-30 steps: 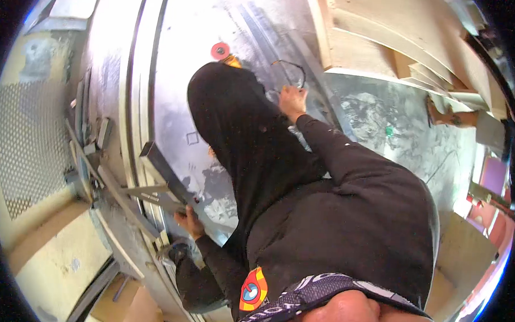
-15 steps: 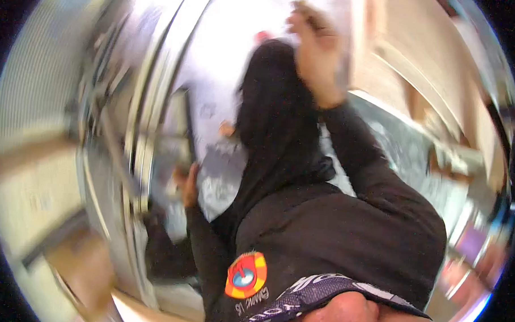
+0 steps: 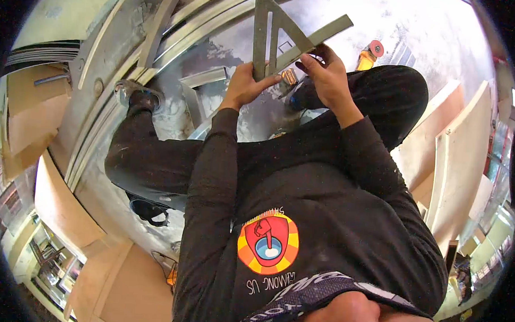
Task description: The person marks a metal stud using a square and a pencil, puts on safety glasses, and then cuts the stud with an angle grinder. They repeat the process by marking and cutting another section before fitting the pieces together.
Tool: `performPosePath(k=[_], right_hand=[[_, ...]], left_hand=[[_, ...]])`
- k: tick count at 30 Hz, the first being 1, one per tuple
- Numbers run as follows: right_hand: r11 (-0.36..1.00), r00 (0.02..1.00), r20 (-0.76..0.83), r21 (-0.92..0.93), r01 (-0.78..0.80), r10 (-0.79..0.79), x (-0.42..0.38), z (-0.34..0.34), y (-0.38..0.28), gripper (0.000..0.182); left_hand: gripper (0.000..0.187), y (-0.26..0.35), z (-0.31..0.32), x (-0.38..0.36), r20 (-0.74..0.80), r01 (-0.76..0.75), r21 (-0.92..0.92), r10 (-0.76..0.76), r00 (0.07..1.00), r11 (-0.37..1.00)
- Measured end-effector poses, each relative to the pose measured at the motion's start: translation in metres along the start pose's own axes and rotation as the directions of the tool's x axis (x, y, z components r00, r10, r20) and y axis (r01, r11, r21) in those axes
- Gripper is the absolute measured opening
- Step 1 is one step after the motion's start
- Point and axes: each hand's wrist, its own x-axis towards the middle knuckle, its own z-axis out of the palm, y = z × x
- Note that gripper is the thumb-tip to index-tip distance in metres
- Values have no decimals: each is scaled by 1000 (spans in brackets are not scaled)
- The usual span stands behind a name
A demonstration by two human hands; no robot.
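Note:
A grey-green metal speed square [image 3: 260,33], a triangle with cut-out slots and a thick fence along one edge, is held up between both hands. My left hand [image 3: 246,88] is closed around its lower left corner, thumb pointing inward. My right hand [image 3: 330,78] grips the fence side near its middle, fingers partly hidden behind it. Just below the square, between the hands, a small copper-coloured ribbed piece [image 3: 289,77] shows; I cannot make out what it belongs to. A yellow angle grinder [image 3: 366,60] with a red disc lies beyond my right knee.
Long metal profiles [image 3: 185,42] run along the left side. An angled metal piece [image 3: 203,78] lies on the dusty metal surface left of my hands. Curved pale panels [image 3: 459,162] stand at the right. Brown sheets [image 3: 122,287] lie at the lower left, beside an orange-yellow object [image 3: 172,273].
My right hand has come down from a raised position and now grips the speed square. My left hand has moved up and right to it. The view has turned and is sharper.

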Motion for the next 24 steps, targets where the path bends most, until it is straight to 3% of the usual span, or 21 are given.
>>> performPosePath(k=[1, 4, 7, 14, 20, 24], right_hand=[[999, 1000, -15, -21, 24, -24, 1, 2, 2, 52], [991, 999, -21, -128, 42, -45, -1, 2, 1, 47], [963, 997, -34, -262, 57, -69, 0, 1, -3, 46], [955, 993, -42, -283, 91, -107, 5, 0, 1, 45], [959, 984, -70, -244, 142, -164, 12, -2, 9, 45], [971, 986, -67, -194, 136, -152, 14, -4, 12, 44]], left_hand=[[55, -1, 1, 0, 3, 61, -6, -61, 998, 998], [55, -8, 2, 5, 24, 13, -157, -9, 1000, 988], [53, -8, -1, 7, 41, 37, -98, -33, 999, 994], [53, -5, -2, 15, 85, 49, -40, -45, 995, 998], [58, -9, 0, 20, 76, 41, -120, -32, 997, 992], [58, -5, 0, 21, 74, 30, -18, -28, 997, 999]])
